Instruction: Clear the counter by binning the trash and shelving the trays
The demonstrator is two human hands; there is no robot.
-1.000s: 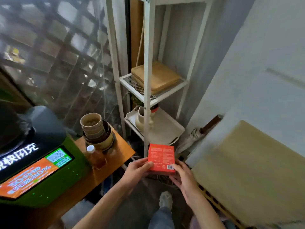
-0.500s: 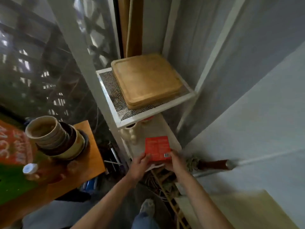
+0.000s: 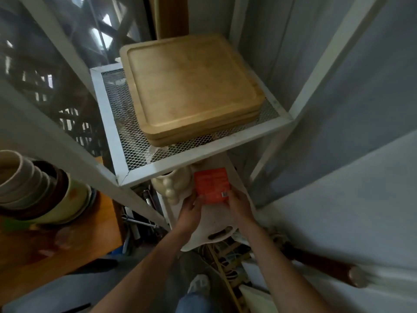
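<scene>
At the bottom edge a jeans-clad knee (image 3: 194, 301) and a pale shoe (image 3: 199, 284) stood on the floor, and both bare forearms reached up from there toward the white shelving rack (image 3: 203, 154). The left hand (image 3: 188, 211) and the right hand (image 3: 240, 207) together held a small red-orange box (image 3: 211, 185), printed face up with a barcode at its near right corner. The left fingers were closed on the box's near left edge; the right fingers were curled onto its right edge. The box was just over the rack's lower level, above a white tray (image 3: 216, 231) whose slotted handle stuck out past the near edge; whether box and tray touched could not be told. Just left of the box, on the same level, stood a cream ceramic vessel (image 3: 173, 186) with a knobbly surface. On a wooden counter (image 3: 94, 233) to the left, near its far edge, sat a stack of paper bowls (image 3: 29, 188). Above and farther off, the rack's mesh shelf (image 3: 126, 136) carried two stacked wooden trays (image 3: 194, 86), set toward its far right corner.
</scene>
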